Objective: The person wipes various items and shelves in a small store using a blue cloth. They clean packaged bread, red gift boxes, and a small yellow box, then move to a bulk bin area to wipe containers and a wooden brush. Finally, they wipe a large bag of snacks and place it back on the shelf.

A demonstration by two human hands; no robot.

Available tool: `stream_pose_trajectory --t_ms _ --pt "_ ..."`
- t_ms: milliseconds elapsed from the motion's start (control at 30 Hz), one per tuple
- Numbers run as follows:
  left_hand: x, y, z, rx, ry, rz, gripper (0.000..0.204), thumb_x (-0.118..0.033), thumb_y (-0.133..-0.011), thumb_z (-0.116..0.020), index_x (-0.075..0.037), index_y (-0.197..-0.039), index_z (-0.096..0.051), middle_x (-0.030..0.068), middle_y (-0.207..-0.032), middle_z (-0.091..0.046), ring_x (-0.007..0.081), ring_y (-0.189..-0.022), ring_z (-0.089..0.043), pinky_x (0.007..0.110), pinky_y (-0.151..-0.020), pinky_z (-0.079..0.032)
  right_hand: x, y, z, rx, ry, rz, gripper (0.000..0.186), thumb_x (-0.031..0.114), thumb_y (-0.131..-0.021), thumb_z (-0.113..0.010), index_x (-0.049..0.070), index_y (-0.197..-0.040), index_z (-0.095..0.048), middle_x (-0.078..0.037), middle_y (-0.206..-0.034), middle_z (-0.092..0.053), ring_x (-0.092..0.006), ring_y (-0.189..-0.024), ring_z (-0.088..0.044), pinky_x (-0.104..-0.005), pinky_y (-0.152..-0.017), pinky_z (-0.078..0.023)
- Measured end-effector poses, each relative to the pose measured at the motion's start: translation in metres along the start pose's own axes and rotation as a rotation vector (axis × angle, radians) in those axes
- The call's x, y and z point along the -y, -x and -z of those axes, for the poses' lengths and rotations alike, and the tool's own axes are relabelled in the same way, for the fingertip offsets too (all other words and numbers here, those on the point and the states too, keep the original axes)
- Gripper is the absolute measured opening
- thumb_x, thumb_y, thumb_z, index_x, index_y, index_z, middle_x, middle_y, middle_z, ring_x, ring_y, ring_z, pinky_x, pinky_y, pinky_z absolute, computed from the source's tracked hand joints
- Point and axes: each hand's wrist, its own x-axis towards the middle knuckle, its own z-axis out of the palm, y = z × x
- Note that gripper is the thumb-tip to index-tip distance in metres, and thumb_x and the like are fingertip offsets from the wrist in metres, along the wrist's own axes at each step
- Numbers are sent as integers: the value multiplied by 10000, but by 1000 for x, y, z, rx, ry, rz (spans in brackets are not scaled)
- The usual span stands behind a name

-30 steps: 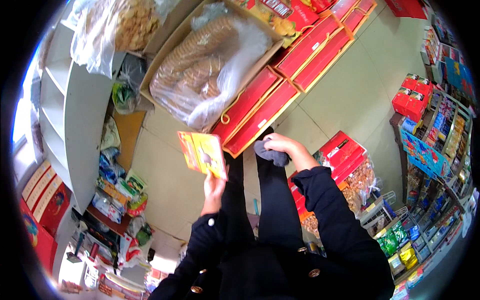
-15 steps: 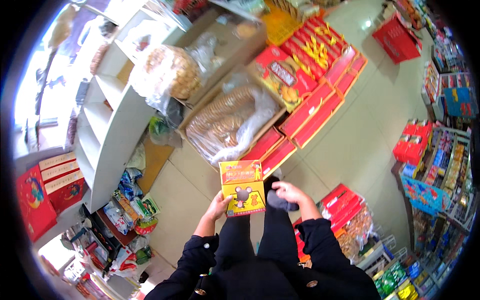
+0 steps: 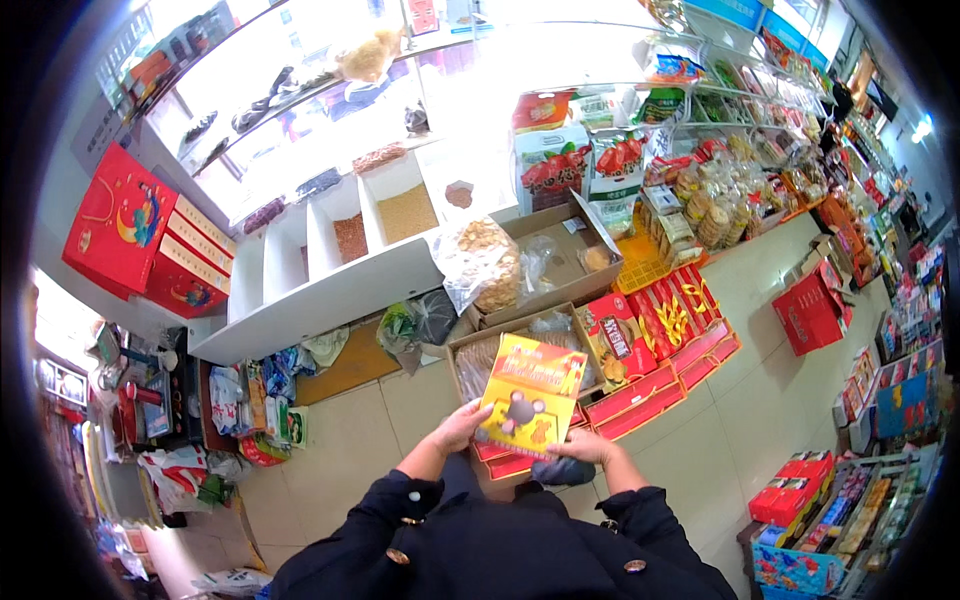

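Note:
A flat yellow-and-red packet (image 3: pixel 530 385) with a cartoon mouse printed on it is held up in front of me, tilted a little to the right. My left hand (image 3: pixel 462 427) grips its lower left edge, the thumb on the front. At the lower right corner my right hand (image 3: pixel 588 447) is closed on it too. Behind the packet, partly covered by it, an open carton (image 3: pixel 462 360) of stacked round biscuits stands on the floor. My dark shoe (image 3: pixel 562 471) shows below the right hand.
Red gift boxes (image 3: pixel 640 395) lie right of the carton. Beyond it are another open carton (image 3: pixel 590 225) and a clear bag of biscuits (image 3: pixel 480 262). A white bin shelf (image 3: pixel 330 290) runs to the left. Goods racks (image 3: pixel 840 525) line the right side.
My right hand, free of the packet before, now grips its lower right corner. The packet has come up and tilted to the right. My view has swung toward the window shelves.

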Motion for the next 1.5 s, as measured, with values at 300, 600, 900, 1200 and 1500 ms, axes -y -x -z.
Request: stream_pose_trajectory --t_ms 300,600,900,1200,1500 --pt "-145 4 98 361 131 167 392 -122 -919 -489 -20 -1293 -428 173 -1202 -563 342 -1072 -578 469 -879 -492 103 -68 -21 -97 -456 122 418 237 -847 -661 -16 -1168 -571 -50 -1126 -605 -134 -996 -557 -278 -879 -429" --pt "-196 -32 98 577 -199 327 490 -6 -854 -556 -50 -1323 -418 85 -1279 -516 213 -1138 -524 386 -952 -435 98 -75 -60 -313 -154 112 551 419 -796 -687 10 -1153 -594 -74 -1039 -646 -140 -899 -587 -292 -831 -455" --pt "-160 -16 72 561 -100 344 524 7 -867 -541 -50 -1353 -356 92 -1277 -509 208 -1109 -549 362 -936 -463 29 1 -116 -899 -415 -27 460 361 -855 -643 -12 -1117 -581 -57 -949 -633 -114 -851 -596 -268 -774 -483" --pt "-97 10 44 592 -181 317 463 49 -888 -481 -35 -1330 -370 127 -1270 -510 228 -1123 -542 366 -934 -474 -13 48 -178 -1133 -726 166 297 242 -864 -639 -7 -1020 -593 -45 -919 -616 -117 -810 -587 -265 -732 -489" --pt "-55 27 1 579 -259 255 463 81 -869 -477 -39 -1307 -389 119 -1186 -571 175 -948 -630 259 -728 -560 29 68 -175 -1271 -716 438 281 219 -874 -624 -3 -1045 -598 -33 -918 -603 -106 -811 -573 -259 -748 -479"
